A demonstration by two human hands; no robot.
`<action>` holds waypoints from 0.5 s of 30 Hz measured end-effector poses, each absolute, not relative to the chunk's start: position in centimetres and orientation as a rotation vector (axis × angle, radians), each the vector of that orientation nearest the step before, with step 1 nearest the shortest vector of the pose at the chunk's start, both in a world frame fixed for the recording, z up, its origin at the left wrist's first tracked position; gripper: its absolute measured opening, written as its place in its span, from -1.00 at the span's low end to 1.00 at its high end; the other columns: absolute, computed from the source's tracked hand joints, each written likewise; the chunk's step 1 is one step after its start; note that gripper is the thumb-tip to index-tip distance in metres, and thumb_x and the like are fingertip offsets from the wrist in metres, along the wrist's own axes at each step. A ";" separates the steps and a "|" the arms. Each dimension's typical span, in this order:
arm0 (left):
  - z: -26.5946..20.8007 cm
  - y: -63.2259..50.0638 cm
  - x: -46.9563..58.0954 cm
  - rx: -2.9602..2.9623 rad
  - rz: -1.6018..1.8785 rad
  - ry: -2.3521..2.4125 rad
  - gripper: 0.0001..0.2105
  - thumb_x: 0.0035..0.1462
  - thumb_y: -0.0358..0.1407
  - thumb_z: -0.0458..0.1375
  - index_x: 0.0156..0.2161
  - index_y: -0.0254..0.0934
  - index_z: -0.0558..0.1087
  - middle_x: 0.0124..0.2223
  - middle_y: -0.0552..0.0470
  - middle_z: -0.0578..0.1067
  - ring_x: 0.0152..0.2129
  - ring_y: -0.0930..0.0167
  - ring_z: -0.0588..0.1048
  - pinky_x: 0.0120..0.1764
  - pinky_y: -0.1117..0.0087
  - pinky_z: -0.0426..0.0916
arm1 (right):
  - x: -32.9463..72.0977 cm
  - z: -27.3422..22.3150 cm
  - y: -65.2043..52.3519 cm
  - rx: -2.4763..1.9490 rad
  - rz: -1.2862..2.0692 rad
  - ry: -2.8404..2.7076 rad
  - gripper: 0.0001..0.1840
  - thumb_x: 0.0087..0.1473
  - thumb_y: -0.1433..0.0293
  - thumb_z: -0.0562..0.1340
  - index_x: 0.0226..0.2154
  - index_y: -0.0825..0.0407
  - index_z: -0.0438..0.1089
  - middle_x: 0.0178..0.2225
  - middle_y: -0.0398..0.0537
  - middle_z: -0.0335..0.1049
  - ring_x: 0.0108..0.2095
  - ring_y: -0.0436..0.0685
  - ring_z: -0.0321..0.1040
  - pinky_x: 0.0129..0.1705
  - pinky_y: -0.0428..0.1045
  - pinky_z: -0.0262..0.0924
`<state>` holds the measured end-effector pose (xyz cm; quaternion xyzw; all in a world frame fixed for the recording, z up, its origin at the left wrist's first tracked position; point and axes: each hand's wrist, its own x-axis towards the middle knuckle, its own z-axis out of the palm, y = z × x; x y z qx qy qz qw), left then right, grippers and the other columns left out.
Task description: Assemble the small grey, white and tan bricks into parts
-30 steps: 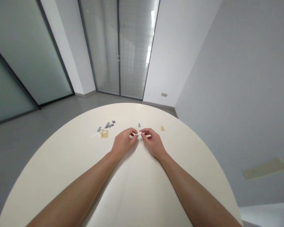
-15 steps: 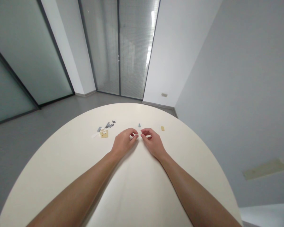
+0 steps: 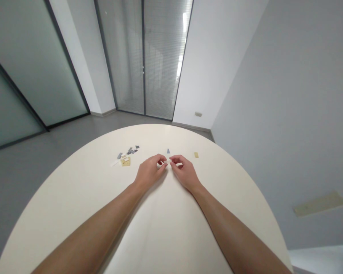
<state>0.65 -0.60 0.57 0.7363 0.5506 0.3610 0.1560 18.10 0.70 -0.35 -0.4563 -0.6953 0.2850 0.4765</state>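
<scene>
My left hand is closed in a pinch, thumb and fingertips together at the middle of the table. Facing it, my right hand pinches as well, its fingertips almost touching those of the left. A small whitish piece shows between the two sets of fingertips; its exact shape is too small to make out. Just beyond the fingers lies a small grey wedge-shaped piece, which neither hand touches. Farther right is a flat tan piece.
Left of my hands lies a loose group of small grey building pieces, near a tan plate with white bits on it. A thin white strip lies beside the plate. The round white table has its curved far edge close beyond the pieces.
My right fingertips have shifted very slightly left, toward the left hand. The whitish piece between the fingers shows a little more; the loose pieces lie as before.
</scene>
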 end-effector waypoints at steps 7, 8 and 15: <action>0.6 -0.7 0.7 2.128 1.052 1.556 -0.83 0.20 -0.28 0.09 -0.14 -0.14 0.48 -0.18 0.08 0.61 -0.34 0.38 0.56 -0.20 0.38 0.38 | 18.1 -0.3 0.7 -1.116 0.710 -1.689 -0.81 0.08 0.31 0.23 -0.23 0.01 0.46 -0.27 -0.06 0.54 -0.26 0.08 0.45 -0.28 -0.03 0.33; 0.6 -0.7 0.7 2.128 1.048 1.555 -0.82 0.18 -0.30 0.09 -0.13 -0.14 0.48 -0.18 0.08 0.61 -0.33 0.38 0.56 -0.20 0.38 0.38 | 18.1 -0.3 0.7 -1.114 0.711 -1.689 -0.81 0.08 0.31 0.23 -0.23 0.01 0.46 -0.28 -0.06 0.53 -0.26 0.08 0.44 -0.28 -0.03 0.33; 0.5 -0.6 0.6 2.126 1.059 1.547 -0.81 0.16 -0.33 0.10 -0.14 -0.14 0.49 -0.19 0.10 0.61 -0.34 0.39 0.56 -0.21 0.39 0.37 | 18.1 -0.4 0.7 -1.118 0.716 -1.686 -0.82 0.08 0.29 0.24 -0.26 0.01 0.46 -0.30 -0.06 0.53 -0.27 0.09 0.44 -0.29 -0.03 0.32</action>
